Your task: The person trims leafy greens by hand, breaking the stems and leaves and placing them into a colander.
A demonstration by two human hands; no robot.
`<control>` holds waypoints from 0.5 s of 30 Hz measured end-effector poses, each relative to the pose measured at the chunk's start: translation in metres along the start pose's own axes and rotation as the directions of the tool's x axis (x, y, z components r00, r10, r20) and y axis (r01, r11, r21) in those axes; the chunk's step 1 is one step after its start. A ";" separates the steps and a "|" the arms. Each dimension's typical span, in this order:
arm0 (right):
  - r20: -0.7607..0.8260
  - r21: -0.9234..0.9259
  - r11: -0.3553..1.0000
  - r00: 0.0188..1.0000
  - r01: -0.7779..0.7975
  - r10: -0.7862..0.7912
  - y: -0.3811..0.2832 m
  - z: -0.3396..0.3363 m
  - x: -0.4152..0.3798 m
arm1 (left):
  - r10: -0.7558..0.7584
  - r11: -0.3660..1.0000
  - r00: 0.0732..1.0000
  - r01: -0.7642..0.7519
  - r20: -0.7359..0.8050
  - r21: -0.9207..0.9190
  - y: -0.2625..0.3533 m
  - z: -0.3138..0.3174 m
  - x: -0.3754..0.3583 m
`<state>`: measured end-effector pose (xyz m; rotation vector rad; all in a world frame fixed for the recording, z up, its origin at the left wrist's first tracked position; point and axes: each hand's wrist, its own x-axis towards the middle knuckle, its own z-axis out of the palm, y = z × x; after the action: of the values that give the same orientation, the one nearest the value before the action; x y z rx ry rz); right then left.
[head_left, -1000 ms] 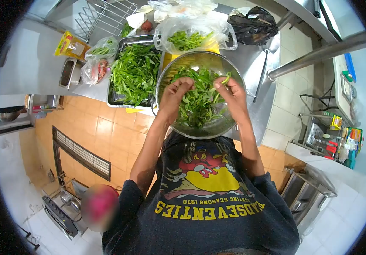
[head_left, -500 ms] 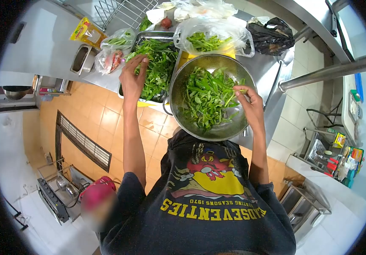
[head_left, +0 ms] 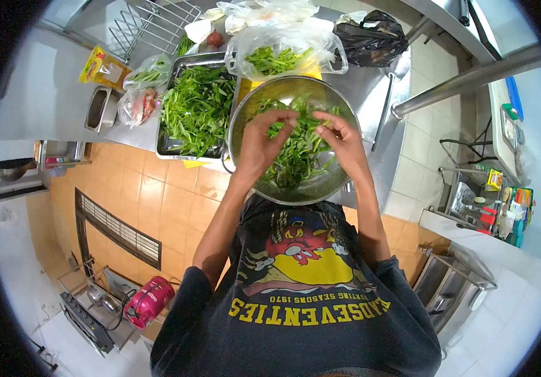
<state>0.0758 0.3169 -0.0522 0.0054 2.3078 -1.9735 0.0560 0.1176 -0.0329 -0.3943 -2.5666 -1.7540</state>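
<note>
Both hands are over a round metal colander [head_left: 241, 119] of leafy greens [head_left: 289, 164]. My left hand [head_left: 266, 143] is at the middle of it, fingertips pinched near the greens; anything between them is too small to make out. My right hand [head_left: 343, 139] faces it from the right, its fingers closed on a thin green stem [head_left: 322, 123]. To the left, a metal tray [head_left: 166, 148] holds a heap of greens [head_left: 198, 112]. Behind the colander, an open clear plastic bag [head_left: 332, 45] holds cut green stems [head_left: 276, 61].
A black plastic bag [head_left: 374, 39] lies at the back right and a wire rack [head_left: 151, 28] at the back left. Small bags of food [head_left: 140, 107] and a metal container [head_left: 102, 108] sit left of the tray. A pink gas cylinder [head_left: 150, 303] stands lower left.
My left hand has moved right from the tray to over the colander. My right hand has shifted inward, near the left one. The view has shifted slightly.
</note>
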 end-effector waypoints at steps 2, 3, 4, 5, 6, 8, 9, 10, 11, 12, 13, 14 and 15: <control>-0.005 -0.085 0.996 0.999 0.038 -0.039 0.001 0.001 -0.002 | 0.021 1.000 1.000 -0.021 0.018 0.000 0.005 0.009 0.000; -0.006 -0.100 0.994 0.999 0.033 -0.034 -0.003 0.003 -0.003 | 0.045 0.999 0.999 -0.046 0.010 0.003 0.004 0.013 0.001; -0.004 -0.114 0.993 1.000 0.028 -0.029 -0.005 0.004 -0.004 | 0.069 0.998 0.998 -0.069 0.001 0.008 0.002 0.016 0.000; 0.023 -0.178 0.984 0.999 0.027 -0.023 -0.002 0.002 -0.003 | 0.094 0.995 0.996 -0.094 0.005 0.020 0.001 0.017 0.000; 0.020 -0.201 0.979 1.000 0.019 -0.015 -0.006 0.004 -0.004 | 0.117 0.993 0.993 -0.117 0.009 0.032 0.000 0.018 -0.001; 0.015 -0.247 0.969 1.000 0.004 0.000 -0.018 0.007 -0.006 | 0.130 0.990 0.991 -0.132 0.043 0.058 0.001 0.017 -0.001; 0.027 -0.245 0.969 0.999 0.028 -0.022 -0.018 0.008 -0.006 | 0.119 0.990 0.990 -0.124 0.073 0.072 0.004 0.015 0.000; 0.039 -0.243 0.969 0.998 0.052 -0.044 -0.017 0.010 -0.006 | 0.107 0.990 0.989 -0.116 0.104 0.086 0.005 0.013 0.000; 0.051 -0.240 0.968 0.997 0.077 -0.066 -0.017 0.010 -0.006 | 0.123 0.986 0.988 -0.132 0.095 0.100 0.002 0.013 0.000; 0.071 -0.247 0.966 0.996 0.077 -0.061 -0.016 0.010 -0.005 | 0.139 0.982 0.986 -0.149 0.087 0.113 -0.003 0.014 0.000; 0.091 -0.255 0.964 0.994 0.077 -0.055 -0.014 0.009 -0.005 | 0.155 0.978 0.985 -0.164 0.079 0.127 -0.006 0.014 0.000; 0.110 -0.263 0.962 0.993 0.077 -0.049 -0.012 0.008 -0.004 | 0.118 0.986 0.991 -0.125 0.065 0.108 -0.007 0.014 -0.001; 0.105 -0.245 0.967 0.994 0.065 -0.040 -0.011 0.008 -0.004 | 0.081 0.993 0.995 -0.085 0.050 0.087 -0.007 0.014 -0.001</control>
<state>0.0797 0.3073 -0.0420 -0.1721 2.4946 -1.6508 0.0572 0.1274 -0.0450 -0.5373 -2.6075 -1.6157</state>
